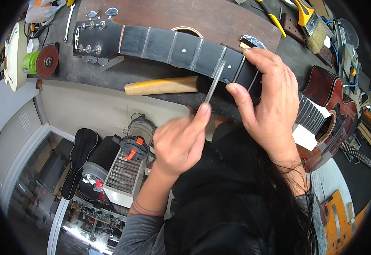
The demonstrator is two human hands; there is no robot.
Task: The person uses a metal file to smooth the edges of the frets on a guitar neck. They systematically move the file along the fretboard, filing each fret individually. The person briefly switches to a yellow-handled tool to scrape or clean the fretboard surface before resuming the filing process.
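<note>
My left hand (181,142) grips a slim metal file (214,85), whose tip lies over a pale fret slot on the dark guitar fretboard (160,46). My right hand (270,97) holds the neck near its wide end, fingertips over the far edge and thumb by the near edge. At the neck's left end is the black headstock (96,38) with metal tuners. Below the neck lies a pale wooden block (160,85) with a yellowish strip along it.
A sanding disc (47,61), a brush (310,27) and tools crowd the dark bench (71,70). At right stands a red-brown acoustic guitar (338,97). Below are a black case (77,163), a vacuum-like machine (136,140) and glass-topped cabinets (32,178).
</note>
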